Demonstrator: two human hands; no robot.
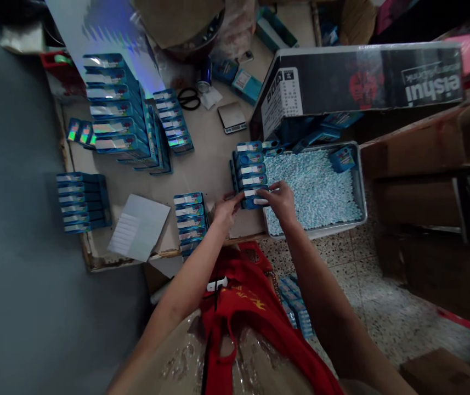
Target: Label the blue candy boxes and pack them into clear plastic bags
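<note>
Evidently, everything here turns on the short row of blue cartons (pixel 252 170) standing on the worktable (pixel 214 170), directly ahead of the person and between the two hands. The row's long axis runs away from the body, from the table's near edge toward the far side, while each carton's narrow top lies crosswise, from left to right. Both hands are at the near end of that line, so neither is clearly closer: the left hand (pixel 224 211) meets it from the left, the right hand (pixel 283 200) from the right.

The left hand's fingers reach forward, the tips against the left ends of the nearest cartons; whether they squeeze or merely steady them cannot be told. The right hand is bent at the wrist, its fingers curled over the tops at the right end, close to the white strip (pixel 261 201) on the nearest carton. Its thumb and forefinger look drawn near each other, though whether they pinch the strip cannot be made out.

Just to the right of the row sits a metal tray (pixel 364 200) of pale blue and white pellets (pixel 317 189); the right hand hangs over its left part. A loose blue carton (pixel 342 159) lies on the pellets, well apart from both hands. On the other side, a second row of cartons (pixel 190 219) stands beside the left forearm, running much the same way.
</note>
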